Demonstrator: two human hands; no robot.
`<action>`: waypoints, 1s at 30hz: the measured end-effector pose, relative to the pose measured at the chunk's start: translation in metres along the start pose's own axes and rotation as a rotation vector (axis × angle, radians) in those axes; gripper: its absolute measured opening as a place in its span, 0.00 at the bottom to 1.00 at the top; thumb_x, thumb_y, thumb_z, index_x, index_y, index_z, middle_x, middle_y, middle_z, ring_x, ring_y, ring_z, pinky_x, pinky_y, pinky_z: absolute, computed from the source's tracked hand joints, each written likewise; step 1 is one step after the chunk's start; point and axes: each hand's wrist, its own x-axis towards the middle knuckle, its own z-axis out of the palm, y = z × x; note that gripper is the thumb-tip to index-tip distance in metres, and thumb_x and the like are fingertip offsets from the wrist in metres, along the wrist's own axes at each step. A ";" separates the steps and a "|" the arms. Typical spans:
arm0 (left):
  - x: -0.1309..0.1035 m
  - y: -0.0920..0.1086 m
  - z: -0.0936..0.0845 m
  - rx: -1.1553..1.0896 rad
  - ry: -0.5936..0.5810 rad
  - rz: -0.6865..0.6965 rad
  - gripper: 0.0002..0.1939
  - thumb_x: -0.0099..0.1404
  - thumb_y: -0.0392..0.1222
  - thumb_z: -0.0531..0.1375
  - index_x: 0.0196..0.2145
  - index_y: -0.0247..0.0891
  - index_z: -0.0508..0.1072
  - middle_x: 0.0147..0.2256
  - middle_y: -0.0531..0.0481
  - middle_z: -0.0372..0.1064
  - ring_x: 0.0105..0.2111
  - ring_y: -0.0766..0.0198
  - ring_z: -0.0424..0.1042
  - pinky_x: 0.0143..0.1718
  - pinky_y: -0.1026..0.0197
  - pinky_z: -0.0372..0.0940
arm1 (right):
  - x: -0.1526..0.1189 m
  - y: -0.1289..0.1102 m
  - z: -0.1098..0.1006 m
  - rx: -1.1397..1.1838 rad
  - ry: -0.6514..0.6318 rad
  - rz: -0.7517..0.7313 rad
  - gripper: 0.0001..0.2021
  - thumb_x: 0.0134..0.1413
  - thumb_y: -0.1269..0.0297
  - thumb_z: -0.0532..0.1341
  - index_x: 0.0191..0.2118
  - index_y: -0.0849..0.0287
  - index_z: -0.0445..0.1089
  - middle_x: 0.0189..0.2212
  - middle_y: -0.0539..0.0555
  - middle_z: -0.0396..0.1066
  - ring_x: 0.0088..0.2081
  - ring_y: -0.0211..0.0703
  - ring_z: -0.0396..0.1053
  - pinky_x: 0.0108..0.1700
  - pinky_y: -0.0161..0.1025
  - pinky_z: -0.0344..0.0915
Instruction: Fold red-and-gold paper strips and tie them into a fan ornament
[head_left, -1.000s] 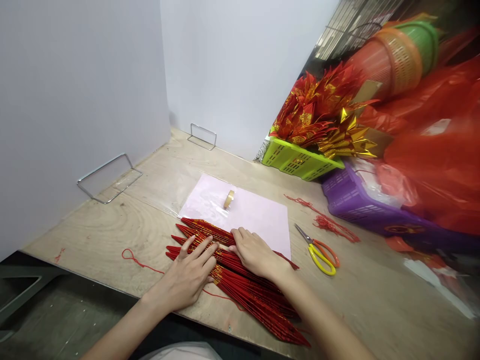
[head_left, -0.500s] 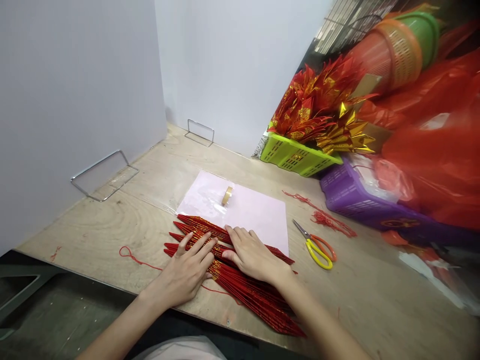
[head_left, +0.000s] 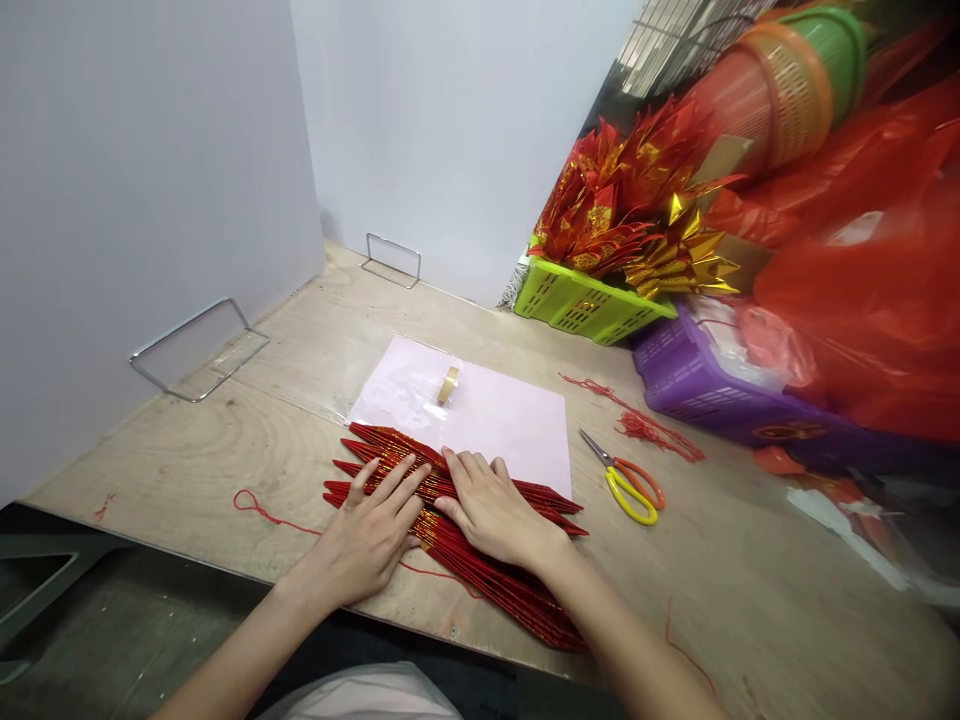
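Red pleated paper point(head_left: 495, 585) with glittering gold bands lies near the table's front edge, its folds fanned into pointed strips. My left hand point(head_left: 371, 535) rests on its left part, fingers spread over the folds, the thumb at the near side. Flat on the middle of the pleats is my right hand point(head_left: 491, 508), fingers extended together and pointing away from me. Both hands touch the paper, and they cover its centre. A thin red cord point(head_left: 259, 510) with a loop at its left end runs under my left hand and out beneath the paper.
Behind the paper lies a pale pink sheet point(head_left: 517, 420) with a tape roll point(head_left: 448, 386) on it. Scissors point(head_left: 630, 488) and tangled red string point(head_left: 649, 430) are to the right. Beyond stand a green basket point(head_left: 592, 305), a purple basket point(head_left: 697, 395) and wire stands point(head_left: 199, 350) along the walls.
The whole view has shifted slightly, with the things appearing a little further left and up. Both hands stay on the pleated paper in nearly the same pose.
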 end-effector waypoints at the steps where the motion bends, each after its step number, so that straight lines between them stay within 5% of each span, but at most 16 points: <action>1: 0.000 0.000 0.000 0.002 0.000 0.000 0.10 0.67 0.48 0.56 0.40 0.39 0.70 0.64 0.46 0.57 0.66 0.54 0.50 0.67 0.47 0.27 | -0.001 -0.001 0.000 0.014 -0.010 0.002 0.32 0.67 0.50 0.44 0.67 0.69 0.45 0.60 0.69 0.58 0.58 0.57 0.57 0.59 0.60 0.51; 5: 0.000 0.000 0.000 0.004 0.027 -0.002 0.08 0.66 0.45 0.55 0.39 0.39 0.71 0.62 0.45 0.60 0.65 0.53 0.52 0.67 0.46 0.29 | -0.005 -0.006 -0.001 0.076 -0.063 0.014 0.50 0.55 0.35 0.52 0.68 0.73 0.39 0.62 0.73 0.54 0.61 0.62 0.52 0.62 0.64 0.44; 8: 0.000 0.000 0.001 0.000 0.028 -0.015 0.10 0.66 0.45 0.56 0.40 0.39 0.71 0.61 0.44 0.62 0.64 0.52 0.53 0.66 0.46 0.31 | -0.008 -0.009 0.000 0.075 -0.072 0.000 0.56 0.49 0.33 0.56 0.69 0.72 0.36 0.62 0.74 0.53 0.61 0.63 0.53 0.61 0.64 0.43; 15: 0.001 0.002 0.004 -0.002 0.053 -0.046 0.11 0.68 0.47 0.54 0.40 0.38 0.71 0.59 0.41 0.64 0.63 0.52 0.55 0.65 0.46 0.37 | -0.009 -0.015 0.005 -0.026 -0.062 -0.012 0.41 0.59 0.53 0.55 0.68 0.74 0.40 0.63 0.73 0.52 0.60 0.61 0.54 0.60 0.61 0.49; 22: -0.002 -0.001 0.003 -0.019 0.071 -0.026 0.13 0.68 0.49 0.55 0.44 0.39 0.71 0.59 0.40 0.62 0.61 0.51 0.56 0.63 0.47 0.43 | -0.011 -0.013 0.005 0.012 -0.024 -0.008 0.45 0.60 0.40 0.50 0.69 0.72 0.38 0.61 0.72 0.56 0.60 0.61 0.55 0.60 0.61 0.49; 30: -0.012 0.001 -0.001 -0.033 0.211 -0.065 0.12 0.65 0.49 0.60 0.44 0.41 0.74 0.48 0.41 0.68 0.49 0.52 0.64 0.54 0.50 0.54 | -0.002 -0.004 -0.001 -0.068 0.037 -0.024 0.25 0.68 0.66 0.46 0.67 0.71 0.46 0.52 0.66 0.66 0.50 0.53 0.64 0.52 0.52 0.58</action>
